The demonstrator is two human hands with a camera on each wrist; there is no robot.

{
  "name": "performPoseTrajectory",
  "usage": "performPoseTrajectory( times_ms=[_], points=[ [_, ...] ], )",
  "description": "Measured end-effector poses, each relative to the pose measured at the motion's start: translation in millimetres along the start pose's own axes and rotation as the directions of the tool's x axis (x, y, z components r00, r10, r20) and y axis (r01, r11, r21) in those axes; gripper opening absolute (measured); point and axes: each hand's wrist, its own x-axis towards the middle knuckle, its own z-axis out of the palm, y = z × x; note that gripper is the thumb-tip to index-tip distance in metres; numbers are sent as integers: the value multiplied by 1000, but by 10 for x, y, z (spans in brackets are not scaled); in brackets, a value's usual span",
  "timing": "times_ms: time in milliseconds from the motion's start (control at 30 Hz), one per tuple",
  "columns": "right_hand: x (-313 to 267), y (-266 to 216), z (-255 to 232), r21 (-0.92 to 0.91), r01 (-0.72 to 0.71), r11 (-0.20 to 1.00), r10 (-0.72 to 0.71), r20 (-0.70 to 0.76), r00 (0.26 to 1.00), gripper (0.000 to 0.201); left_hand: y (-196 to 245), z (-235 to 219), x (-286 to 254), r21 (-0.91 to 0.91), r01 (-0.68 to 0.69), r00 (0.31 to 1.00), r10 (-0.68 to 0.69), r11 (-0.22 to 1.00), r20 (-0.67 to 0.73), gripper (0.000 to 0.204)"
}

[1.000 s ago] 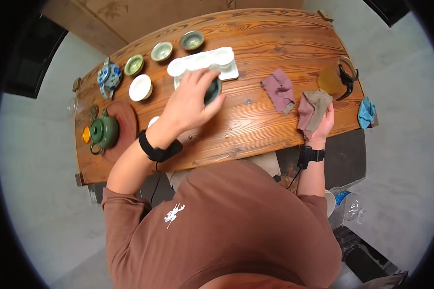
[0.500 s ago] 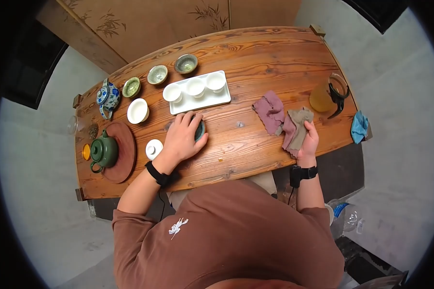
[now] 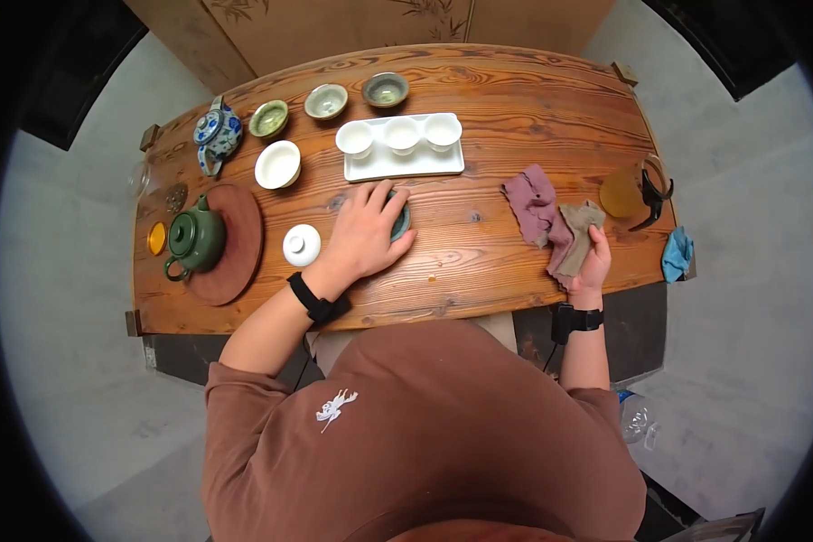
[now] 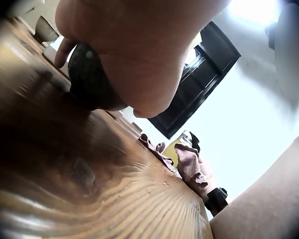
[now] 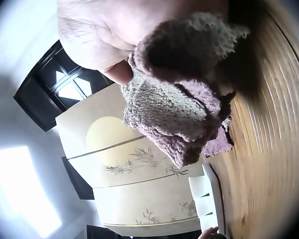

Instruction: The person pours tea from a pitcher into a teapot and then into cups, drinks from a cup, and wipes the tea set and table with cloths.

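My left hand (image 3: 367, 233) is over a dark green cup (image 3: 401, 222) on the wooden table, its fingers curved round the cup. In the left wrist view the dark cup (image 4: 92, 79) sits under the palm, low against the tabletop. Between the fingers and thumb of my right hand (image 3: 593, 264) is a folded pink and grey-brown cloth (image 3: 576, 244); the right wrist view shows the cloth's (image 5: 164, 107) fuzzy surface. Touching or close beside it lies a second pink cloth (image 3: 530, 200). A white lid (image 3: 302, 245) rests left of my left hand.
Behind the left hand, a white tray (image 3: 425, 170) bears three white cups. Several bowls, including a white one (image 3: 278, 164), stand at the back left. A green teapot (image 3: 196, 238) and round board (image 3: 244, 244) are at left; a glass pitcher (image 3: 620, 191) and blue cloth (image 3: 677, 255) are at right.
My left hand came down from near the white tray with the dark cup, uncovering the tray's cups and the white lid. The right hand keeps hold of its cloth.
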Motion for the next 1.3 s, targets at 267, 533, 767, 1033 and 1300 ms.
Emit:
performPoseTrajectory(
  times_ms=[267,533,767,1033,1300],
  points=[
    [75,14,-197,-84,27,996,-26,12,1000,40,115,-127,-28,11,-49,994,50,999,-94,74],
    [-24,32,-63,-153,106,983,-105,15,994,42,92,-430,-650,-216,-92,952,22,972,-306,58],
    [-66,73,81,-276,105,955,-108,5,994,37,-170,-184,-1474,-269,116,840,-238,956,-487,44],
    [-186,189,536,-668,287,687,-366,22,930,31,-556,-125,-1608,-275,319,829,-407,907,-384,66],
    [-495,828,1889,-701,191,687,16,278,960,34,-784,-85,-1447,-214,354,841,-410,910,-353,42]
  ],
)
